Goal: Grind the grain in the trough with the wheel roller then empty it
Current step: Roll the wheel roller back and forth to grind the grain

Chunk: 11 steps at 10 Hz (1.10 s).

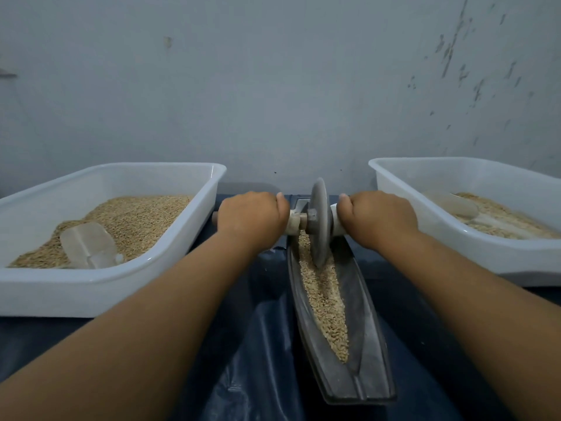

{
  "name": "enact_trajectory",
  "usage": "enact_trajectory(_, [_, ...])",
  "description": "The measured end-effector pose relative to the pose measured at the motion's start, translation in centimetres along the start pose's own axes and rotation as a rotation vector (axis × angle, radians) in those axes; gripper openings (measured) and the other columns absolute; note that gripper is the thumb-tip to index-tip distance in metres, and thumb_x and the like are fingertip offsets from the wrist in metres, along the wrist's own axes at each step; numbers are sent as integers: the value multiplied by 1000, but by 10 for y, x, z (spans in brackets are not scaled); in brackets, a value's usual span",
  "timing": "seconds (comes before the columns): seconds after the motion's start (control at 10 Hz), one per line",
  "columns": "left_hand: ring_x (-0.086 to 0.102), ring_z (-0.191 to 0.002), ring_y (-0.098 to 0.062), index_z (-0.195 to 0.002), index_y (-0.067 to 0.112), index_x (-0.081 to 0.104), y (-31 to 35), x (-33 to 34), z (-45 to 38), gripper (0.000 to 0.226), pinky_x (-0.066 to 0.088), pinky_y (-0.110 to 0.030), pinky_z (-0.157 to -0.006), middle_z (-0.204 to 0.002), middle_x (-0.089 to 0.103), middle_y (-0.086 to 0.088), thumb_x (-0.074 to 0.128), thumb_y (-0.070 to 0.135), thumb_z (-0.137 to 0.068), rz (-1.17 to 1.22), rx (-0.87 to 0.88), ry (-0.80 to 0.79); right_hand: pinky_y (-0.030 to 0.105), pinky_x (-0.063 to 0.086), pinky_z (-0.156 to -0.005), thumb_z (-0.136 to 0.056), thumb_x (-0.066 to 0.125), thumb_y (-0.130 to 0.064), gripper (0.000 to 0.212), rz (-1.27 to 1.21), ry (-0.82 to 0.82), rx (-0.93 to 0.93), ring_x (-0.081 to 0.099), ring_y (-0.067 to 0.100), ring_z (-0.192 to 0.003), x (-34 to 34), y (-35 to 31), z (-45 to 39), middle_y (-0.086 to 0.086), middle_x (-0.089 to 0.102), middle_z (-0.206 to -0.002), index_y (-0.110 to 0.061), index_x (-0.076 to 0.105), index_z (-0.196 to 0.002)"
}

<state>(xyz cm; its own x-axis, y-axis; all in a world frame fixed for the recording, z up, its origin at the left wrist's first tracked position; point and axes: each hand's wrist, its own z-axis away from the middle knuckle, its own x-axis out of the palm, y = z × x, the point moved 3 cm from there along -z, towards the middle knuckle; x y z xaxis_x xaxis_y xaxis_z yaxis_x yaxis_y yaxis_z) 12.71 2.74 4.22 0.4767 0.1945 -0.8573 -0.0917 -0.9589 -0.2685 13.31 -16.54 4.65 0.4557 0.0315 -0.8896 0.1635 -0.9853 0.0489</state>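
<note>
A dark narrow trough [368, 354] runs from near me toward the wall, with a strip of pale grain [324, 296] along its groove. The grey wheel roller [319, 220] stands on edge in the far part of the trough, its rim sunk in the grain. My left hand [250, 218] grips the axle handle on the wheel's left side. My right hand [379, 218] grips the handle on its right side. Both arms are stretched out forward. The handles are mostly hidden under my fingers.
A white tub [100, 287] at the left holds whole grain and a clear scoop [88, 246]. Another white tub [473, 256] at the right holds some grain and a scoop [455, 205]. A dark blue plastic sheet [261, 344] covers the table. A grey wall stands close behind.
</note>
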Motion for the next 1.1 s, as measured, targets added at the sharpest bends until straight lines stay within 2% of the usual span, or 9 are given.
enact_trajectory(0.1, [49, -72, -26, -111, 11, 44, 3, -5, 13, 19, 43, -37, -61, -93, 56, -8, 40, 20, -95, -37, 97, -63, 30, 36, -55, -98, 37, -19, 21, 29, -39, -87, 48, 26, -68, -7, -3, 10, 2, 35, -68, -12, 34, -79])
enact_trajectory(0.2, [45, -64, -23, -101, 16, 38, 6, -18, 52, 12, 43, -34, -55, -71, 37, 1, 36, 26, -95, -17, 174, -66, 30, 30, -52, -97, 39, -21, 16, -38, -139, -136, 49, 27, -75, -21, -4, 52, 1, 37, -76, -19, 25, -90])
enact_trajectory(0.3, [43, -63, -21, -106, 14, 36, 5, -29, 80, 18, 39, -32, -52, -67, 27, 3, 31, 28, -95, 29, 196, -77, 26, 28, -49, -100, 30, -34, 26, -8, -122, -178, 48, 19, -65, -34, 2, 76, -3, 45, -72, -12, 30, -87])
enact_trajectory(0.4, [38, -65, -21, -115, 12, 12, 7, -42, 100, 43, 29, -31, -49, -70, 20, 0, 46, 27, -93, 81, 219, -58, 24, 28, -48, -97, 18, -49, 51, 54, -157, -149, 43, 9, -55, -49, 5, 87, 2, 47, -62, -13, 45, -74])
enact_trajectory(0.6, [51, -73, -26, -106, 14, 52, 6, -18, 57, 30, 34, -33, -60, -75, 40, 1, 28, 31, -97, -55, 24, -21, 31, 34, -58, -99, 27, -32, 22, -83, -16, -31, 42, 25, -73, -18, -1, 46, 3, 50, -82, -16, 32, -86])
enact_trajectory(0.8, [60, -88, -32, -136, 8, 33, 0, -8, 10, 49, 48, -38, -65, -107, 59, -11, 51, 19, -93, -100, 68, -25, 33, 39, -62, -101, 19, -44, 53, -87, 137, -9, 50, 26, -64, 2, -4, 3, 2, 55, -69, -23, 48, -62])
enact_trajectory(0.9, [60, -85, -28, -129, 8, 37, 2, -10, 21, 45, 52, -38, -68, -101, 59, -10, 56, 23, -91, -42, 61, -113, 32, 34, -60, -101, 20, -43, 51, -95, 70, -31, 48, 25, -64, -5, -3, 6, 0, 47, -64, -24, 40, -58])
enact_trajectory(1.0, [55, -66, -16, -95, 18, 54, 2, -21, 49, 43, 50, -33, -65, -74, 54, 3, 21, 45, -96, 154, 47, -84, 30, 23, -54, -99, 17, -38, 43, -27, -77, -126, 43, 24, -69, -20, -3, 39, -2, 43, -68, -20, 42, -69])
enact_trajectory(1.1, [49, -58, -12, -76, 26, 50, 4, -40, 76, 74, 46, -30, -62, -64, 50, 5, -14, 61, -80, 235, 12, -93, 30, 21, -51, -96, 10, -46, 51, -43, -109, -185, 46, 20, -66, -32, 0, 72, -5, 49, -71, -21, 51, -78])
